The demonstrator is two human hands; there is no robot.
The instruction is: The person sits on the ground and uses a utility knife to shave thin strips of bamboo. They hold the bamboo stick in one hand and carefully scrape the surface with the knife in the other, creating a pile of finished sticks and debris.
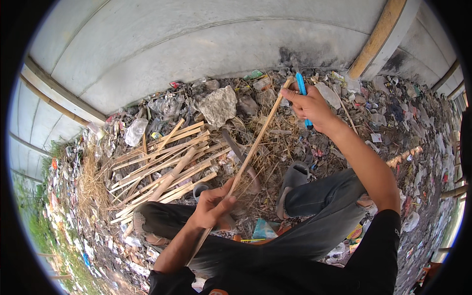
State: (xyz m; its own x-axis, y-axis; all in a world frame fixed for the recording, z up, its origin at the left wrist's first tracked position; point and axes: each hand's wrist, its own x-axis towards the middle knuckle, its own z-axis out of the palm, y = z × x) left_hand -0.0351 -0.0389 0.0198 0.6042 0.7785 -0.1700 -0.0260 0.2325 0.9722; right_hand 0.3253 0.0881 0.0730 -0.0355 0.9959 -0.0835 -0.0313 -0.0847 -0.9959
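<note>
A long, thin bamboo strip [258, 139] slants across my lap, its far end up and to the right. My left hand [211, 206] is closed round its lower part. In my right hand [313, 109] is a blue utility knife [300, 83], gripped upright with the blade end pointing away. The right thumb reaches to the strip's far end; whether it presses on the strip I cannot tell. Between my feet and the pile lies a curved, dark-bladed tool [233, 146] with a brownish handle, partly behind the strip.
Split bamboo strips [167, 167] lie heaped to the left, beside dry straw [93, 184]. Ahead, a pale rock [218, 106] rests near the grey wall [196, 49]. Litter covers the ground. A grey shoe [293, 182] is on my right foot. A wooden post [376, 42] stands at the wall.
</note>
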